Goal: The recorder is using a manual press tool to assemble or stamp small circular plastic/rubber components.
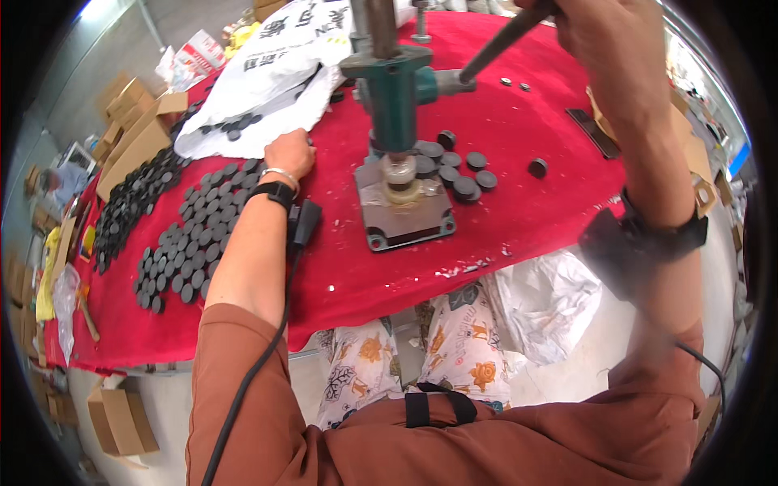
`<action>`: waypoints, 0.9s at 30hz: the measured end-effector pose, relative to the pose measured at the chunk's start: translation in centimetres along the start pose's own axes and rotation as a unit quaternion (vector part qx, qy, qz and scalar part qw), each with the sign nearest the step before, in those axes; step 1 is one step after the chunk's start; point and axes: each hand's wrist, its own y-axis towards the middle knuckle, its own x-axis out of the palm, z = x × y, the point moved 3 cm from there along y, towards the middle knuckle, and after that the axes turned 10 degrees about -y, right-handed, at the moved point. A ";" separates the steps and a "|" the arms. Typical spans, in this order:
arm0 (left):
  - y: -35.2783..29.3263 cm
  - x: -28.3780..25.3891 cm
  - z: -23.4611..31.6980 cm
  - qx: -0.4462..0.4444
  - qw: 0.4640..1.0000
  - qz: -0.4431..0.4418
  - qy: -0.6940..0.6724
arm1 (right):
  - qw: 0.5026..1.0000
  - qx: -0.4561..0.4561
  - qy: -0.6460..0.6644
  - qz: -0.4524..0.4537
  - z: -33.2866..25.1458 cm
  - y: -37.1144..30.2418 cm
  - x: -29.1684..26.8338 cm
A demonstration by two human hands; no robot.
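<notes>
While the right hand (612, 31) is closed around the upper end of a grey lever (506, 42), the left hand (289, 154) has fingers curled, full closure and contents hidden, beside a spread of black discs (197, 240). Green press (392, 101): upright on red-covered desk (332, 271), between that spread and a smaller dark disc cluster (465, 187).

Discs (198, 259) lie left and right of the press (393, 109).
</notes>
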 end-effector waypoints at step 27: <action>-11.3 -4.5 13.2 0.104 0.903 -0.019 -0.416 | 0.995 -0.047 -0.045 -0.080 -0.8 -0.7 -0.9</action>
